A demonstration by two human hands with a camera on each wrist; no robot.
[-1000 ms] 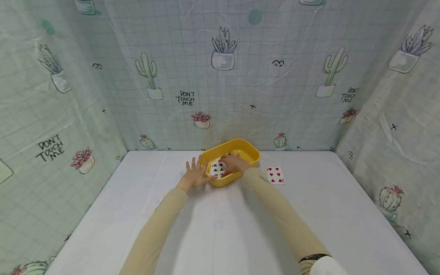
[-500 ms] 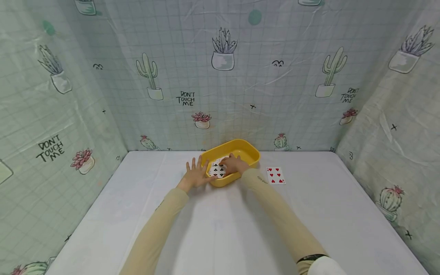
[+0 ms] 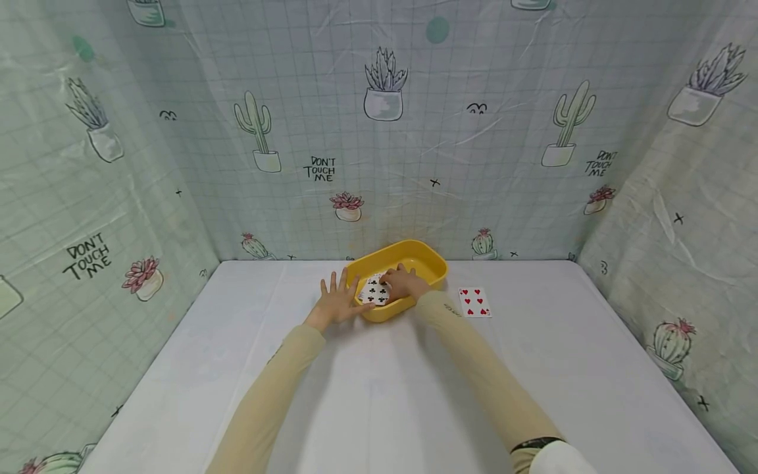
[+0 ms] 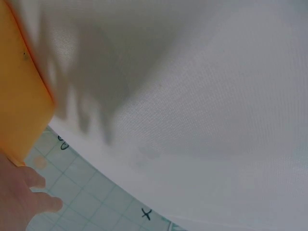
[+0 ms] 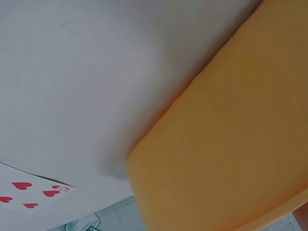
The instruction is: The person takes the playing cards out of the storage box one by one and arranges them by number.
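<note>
A yellow plastic tray point(image 3: 435, 263) stands at the back of the white table in the head view. My left hand point(image 3: 335, 304) rests at its left end, fingers spread and thumb along the near rim; in the left wrist view this hand point(image 4: 21, 202) shows beside the tray's outer wall point(image 4: 21, 91). My right hand point(image 3: 403, 283) reaches over the near rim into the tray. Its fingers are at the right edge of a white playing card with black clubs point(image 3: 373, 291), which lies in the tray's left part. Whether they pinch the card, I cannot tell.
A six of hearts point(image 3: 475, 303) lies face up on the table point(image 3: 367, 395), just right of the tray. Its corner also shows in the right wrist view beside the tray wall point(image 5: 216, 134). A cloth backdrop point(image 3: 385, 164) printed with cacti encloses the back and sides.
The clubs card has turned and shifted slightly inside the tray. My right hand's fingers have drawn a little to the right. My left hand and the six of hearts have stayed put.
</note>
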